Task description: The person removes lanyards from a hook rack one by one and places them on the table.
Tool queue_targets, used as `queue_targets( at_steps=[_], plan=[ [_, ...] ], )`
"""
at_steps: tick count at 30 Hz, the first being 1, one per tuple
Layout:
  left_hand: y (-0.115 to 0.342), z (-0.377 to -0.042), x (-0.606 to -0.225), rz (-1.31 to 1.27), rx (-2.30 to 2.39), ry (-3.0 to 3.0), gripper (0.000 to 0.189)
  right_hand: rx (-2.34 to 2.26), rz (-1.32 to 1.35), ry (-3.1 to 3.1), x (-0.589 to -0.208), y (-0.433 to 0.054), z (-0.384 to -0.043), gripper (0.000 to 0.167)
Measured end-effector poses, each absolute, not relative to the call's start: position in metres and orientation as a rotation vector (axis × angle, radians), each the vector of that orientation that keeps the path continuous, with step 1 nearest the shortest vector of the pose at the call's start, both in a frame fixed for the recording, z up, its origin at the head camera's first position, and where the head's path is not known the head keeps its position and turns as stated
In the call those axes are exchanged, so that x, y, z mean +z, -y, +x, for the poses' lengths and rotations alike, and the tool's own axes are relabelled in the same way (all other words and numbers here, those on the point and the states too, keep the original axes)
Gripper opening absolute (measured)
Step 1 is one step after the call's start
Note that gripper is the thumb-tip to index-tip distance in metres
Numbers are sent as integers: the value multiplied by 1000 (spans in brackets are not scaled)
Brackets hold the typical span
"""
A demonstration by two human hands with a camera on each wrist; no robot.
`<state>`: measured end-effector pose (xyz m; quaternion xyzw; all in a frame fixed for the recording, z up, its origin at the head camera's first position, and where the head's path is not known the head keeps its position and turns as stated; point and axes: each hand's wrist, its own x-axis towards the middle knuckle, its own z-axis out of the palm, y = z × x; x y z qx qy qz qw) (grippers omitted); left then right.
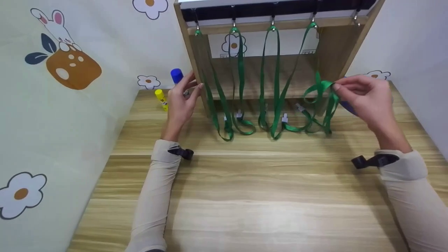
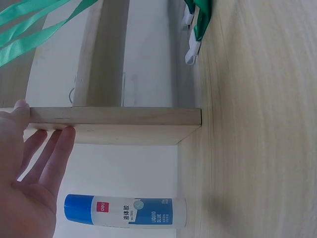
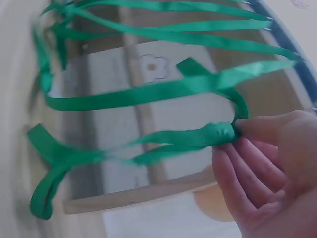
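Note:
My right hand (image 1: pixel 372 99) pinches a green lanyard (image 3: pixel 188 139) between thumb and fingers, near the right side of a wooden rack (image 1: pixel 257 75). Part of this strap loops up, and the rest hangs toward the table. With the thumb on one face and the fingers on the other, my left hand (image 1: pixel 182 101) holds the rack's left side panel (image 2: pixel 119 116). More green lanyards (image 1: pixel 276 70) hang from metal hooks (image 1: pixel 273 23) along the rack's top rail. Their lower ends, with light-coloured clips (image 1: pixel 285 118), reach down to the tabletop.
Left of the rack stand a blue-capped liquid glue bottle (image 2: pixel 133 210) and a yellow glue stick (image 1: pixel 161 99). The far-right hook (image 1: pixel 356 19) carries no strap. A blue object (image 1: pixel 348 107) is partly hidden behind the right hand. Wood-grain tabletop (image 1: pixel 266 196) extends in front.

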<state>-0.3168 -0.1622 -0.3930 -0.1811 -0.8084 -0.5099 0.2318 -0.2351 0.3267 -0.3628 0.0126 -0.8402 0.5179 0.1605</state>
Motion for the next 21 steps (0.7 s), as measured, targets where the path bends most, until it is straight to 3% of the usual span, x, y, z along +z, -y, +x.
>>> queue_targets(
  at_steps=[6,12,21],
  plan=[
    [162,-316,-390,-476,-1433,2254,49,1878,-30,2109,-347,-339,-226,32],
    [163,-315,-391,-496,-1436,2236,48,1920,-153,2031,-344,-351,-219,37],
    [162,-316,-392,-493,-1417,2240,49,2174,-18,1891,-353,-362,-220,37]
  ],
)
